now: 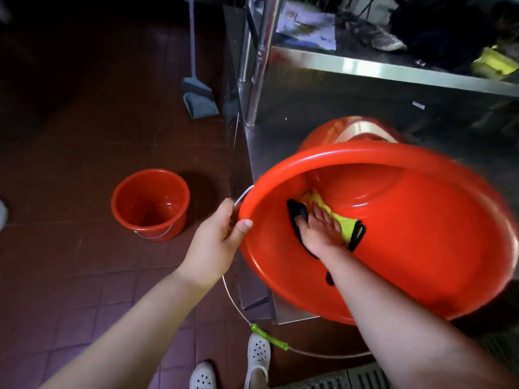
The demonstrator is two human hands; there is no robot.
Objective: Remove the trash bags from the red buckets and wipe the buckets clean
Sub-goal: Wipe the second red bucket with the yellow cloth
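Two buckets bagless | step: wiping tilted bucket (421, 248) | left hand (216, 237) grip clamps rim | right hand (323, 228) flat, pressing cloth (345, 223) | next: sweep remaining wall, then floor bucket (150, 203)

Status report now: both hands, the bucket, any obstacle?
Left hand grips rim of tilted big bucket. Right hand presses yellow cloth flat inside it. No bag visible. Nothing in the way.

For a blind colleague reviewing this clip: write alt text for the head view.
A right hand presses a yellow cloth flat against the inside of a big tilted red bucket, while the left hand grips its rim. A smaller red bucket stands upright on the tiled floor.
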